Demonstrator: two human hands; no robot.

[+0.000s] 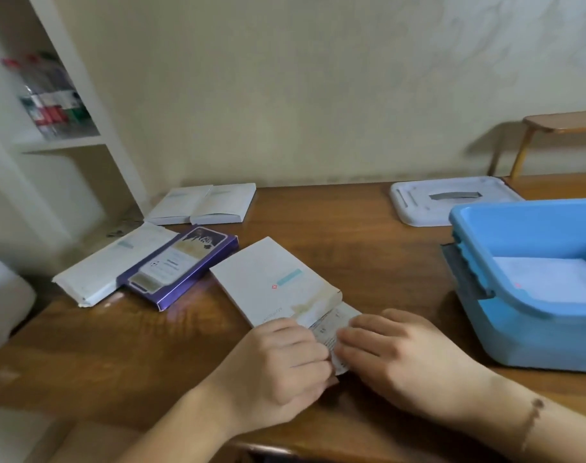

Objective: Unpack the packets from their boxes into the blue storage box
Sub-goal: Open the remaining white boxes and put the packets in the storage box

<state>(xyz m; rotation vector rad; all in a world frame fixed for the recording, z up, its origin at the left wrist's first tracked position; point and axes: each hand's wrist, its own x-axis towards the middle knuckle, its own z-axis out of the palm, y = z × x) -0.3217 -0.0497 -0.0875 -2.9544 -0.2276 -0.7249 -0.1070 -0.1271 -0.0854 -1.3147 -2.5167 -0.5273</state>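
A flat white cardboard box (274, 282) with a pale blue label lies on the brown wooden table (351, 228), its open end turned toward the person. From that end a stack of white printed packets (331, 327) sticks partway out. The left hand (278, 365) rests at the box's near corner with its fingers (305, 342) curled onto the packets' left edge, and the right hand (395, 355) lies over their right side, its fingers (351, 339) bent down on them; both hands grip the packets between them, though how the thumbs lie underneath cannot be seen.

To the right stands the light blue plastic storage box (505, 329), open, with white packets already lying flat inside (549, 279). Just behind it the white plastic lid (415, 208) with a grey handle lies on the table.

To the left, a purple printed box (181, 265) lies tilted, leaning on a long white box (107, 262) beside it. Farther back, near the wall, two more flat white boxes (201, 203) lie side by side, touching.

At the far left a white shelf unit (84, 142) holds clear plastic bottles (47, 98), blurred. A wooden stool (559, 123) stands at the far right by the wall.
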